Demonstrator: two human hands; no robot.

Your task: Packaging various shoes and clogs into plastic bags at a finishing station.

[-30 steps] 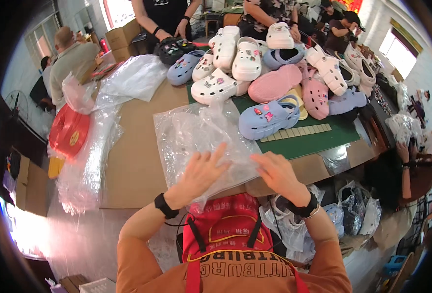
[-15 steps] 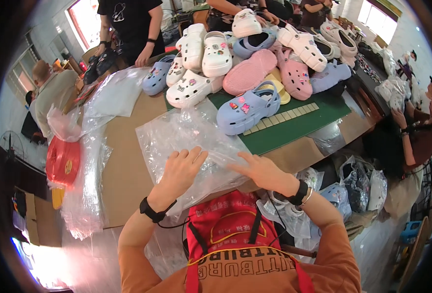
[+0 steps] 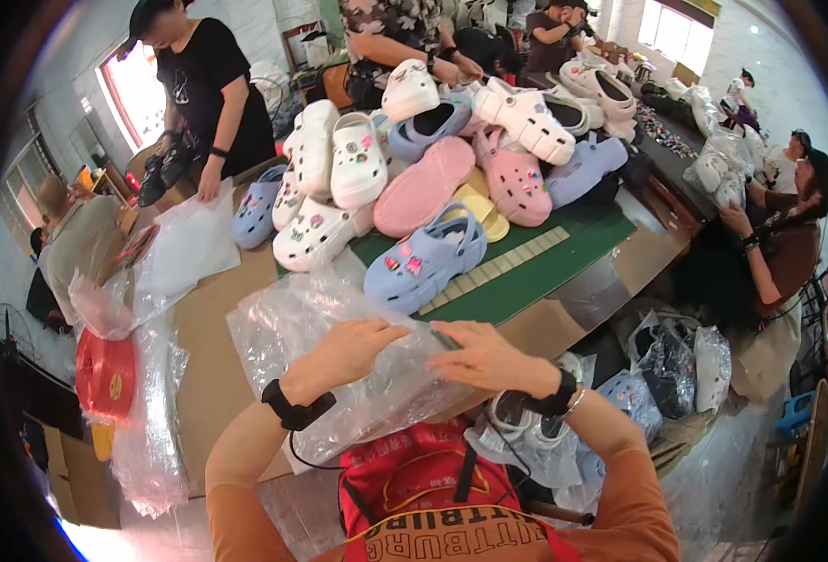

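My left hand (image 3: 353, 356) rests over a clear plastic bag (image 3: 273, 328) at the table's front edge, its fingers stretched toward the right. Close by, my right hand (image 3: 484, 358) hovers at or touches the bag's right side with fingers spread. Neither hand visibly grips anything. Just beyond them sits a blue clog (image 3: 423, 262) with colourful charms, its toe toward the lower left. Behind it is a heap of clogs, including a white one (image 3: 358, 159), a pink one (image 3: 512, 178) and an upturned pink one showing its sole (image 3: 423, 187). A yellow clog (image 3: 489, 211) lies partly hidden.
A green mat (image 3: 526, 281) with a pale ruled strip (image 3: 498, 269) lies under the heap. Left are more plastic bags (image 3: 166, 375) and a red roll of ribbon (image 3: 105, 375). Bagged clogs (image 3: 629, 398) sit low at right. Several people work around the table.
The view has shifted, so the clogs appear lower and further left. My fingers now point inward from both sides, and the hands have come closer together over the bag.
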